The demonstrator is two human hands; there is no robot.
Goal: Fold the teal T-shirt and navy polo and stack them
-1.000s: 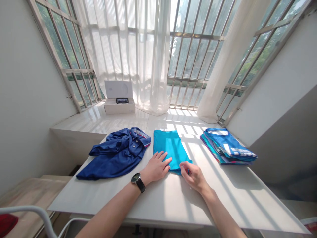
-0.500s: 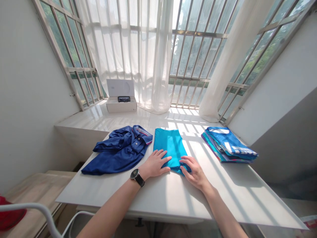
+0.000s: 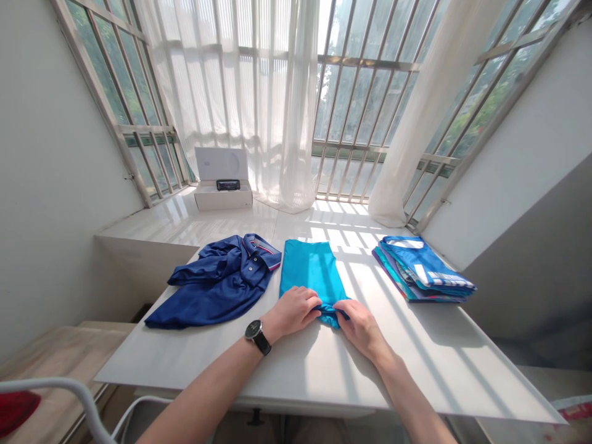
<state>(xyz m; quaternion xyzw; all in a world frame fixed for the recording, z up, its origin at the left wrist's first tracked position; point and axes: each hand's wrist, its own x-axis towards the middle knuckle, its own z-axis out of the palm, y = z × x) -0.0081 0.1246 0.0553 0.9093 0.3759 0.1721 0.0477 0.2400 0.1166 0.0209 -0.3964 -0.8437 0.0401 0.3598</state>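
A turquoise folded garment [image 3: 309,266] lies flat in the middle of the white table [image 3: 296,370], its near edge bunched. My left hand [image 3: 296,310], with a black-strapped watch [image 3: 257,336] on the wrist, pinches the near left part of that edge. Close beside it, my right hand [image 3: 359,324] pinches the near right corner between thumb and fingers. To the left spreads a navy polo shirt [image 3: 222,290] with a striped collar, loosely laid and touched by neither hand.
A stack of folded clothes [image 3: 423,271], with a blue and white piece on top, sits at the right. On the ledge behind the table stands an open white box [image 3: 222,197] holding a black device. A white curved tube [image 3: 69,385] crosses the lower left.
Both hands have gone from resting with spread fingers on the turquoise garment to gripping its near edge, which is now gathered up. The view has shifted slightly.
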